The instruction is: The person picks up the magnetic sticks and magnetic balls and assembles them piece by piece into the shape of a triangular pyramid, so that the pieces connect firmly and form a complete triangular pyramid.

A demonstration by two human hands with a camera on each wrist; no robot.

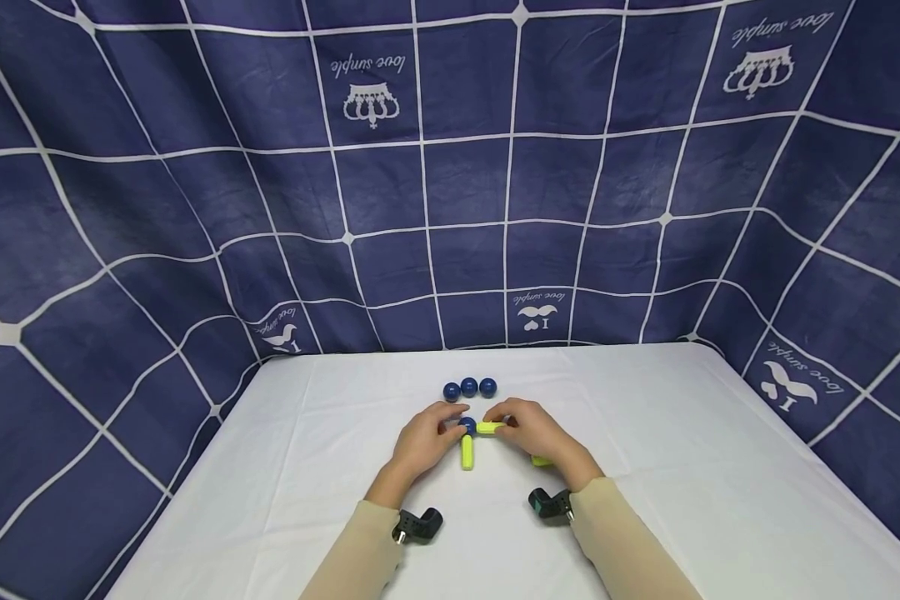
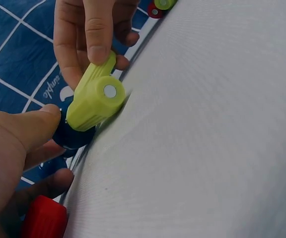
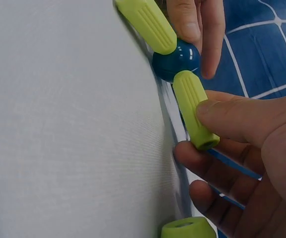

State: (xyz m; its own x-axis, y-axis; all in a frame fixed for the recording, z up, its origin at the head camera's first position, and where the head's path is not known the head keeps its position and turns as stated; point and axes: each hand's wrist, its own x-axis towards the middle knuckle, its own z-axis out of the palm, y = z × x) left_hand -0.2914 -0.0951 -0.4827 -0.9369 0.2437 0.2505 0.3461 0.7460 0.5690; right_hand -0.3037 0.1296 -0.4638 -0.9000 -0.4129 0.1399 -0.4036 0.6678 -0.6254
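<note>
My left hand (image 1: 422,439) pinches a dark blue ball (image 1: 467,425) between thumb and fingers. One yellow-green magnetic stick (image 1: 467,454) runs from this ball towards my body. A second yellow-green stick (image 3: 191,106) meets the ball on its right side, and the thumb and fingers of my right hand (image 1: 534,429) grip it. Seen from the left wrist, the first stick's near end (image 2: 110,91) has a round silvery disc and covers part of the ball. The two sticks stand at about a right angle in the head view.
Three more blue balls (image 1: 469,387) lie in a row beyond the hands. Another yellow-green stick (image 1: 542,460) is partly hidden under my right wrist. A red stick (image 2: 43,218) lies beside my left hand. White cloth covers the table (image 1: 307,483); a blue checked curtain (image 1: 465,183) hangs behind.
</note>
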